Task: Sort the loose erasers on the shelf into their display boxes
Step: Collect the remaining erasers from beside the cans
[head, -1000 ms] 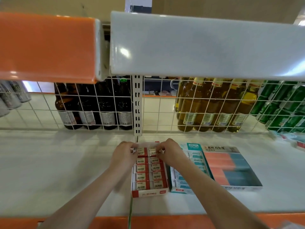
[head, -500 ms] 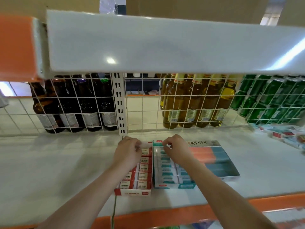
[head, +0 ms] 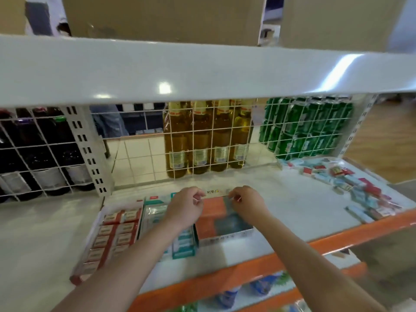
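On the white shelf [head: 281, 206] three display boxes sit side by side: a red-eraser box [head: 108, 235], a teal-eraser box [head: 182, 244] and an orange-and-teal box [head: 225, 224] (this one shows no erasers inside). The left hand [head: 184, 206] and right hand [head: 246, 202] each pinch the back flap of that third box with curled fingers. Farther right, loose erasers [head: 351, 181] lie scattered near the shelf's end, with amber bottles [head: 207, 138] behind the wire grid.

Three display boxes sit in the lower middle of the frame: a red box [head: 108, 235], a teal box [head: 180, 244] and an orange box [head: 225, 221]. Four amber bottles [head: 207, 140] stand at centre, behind the wire grid. Two hands show: left hand [head: 183, 207], right hand [head: 247, 204]. The loose erasers [head: 351, 183] at right are too blurred to count.
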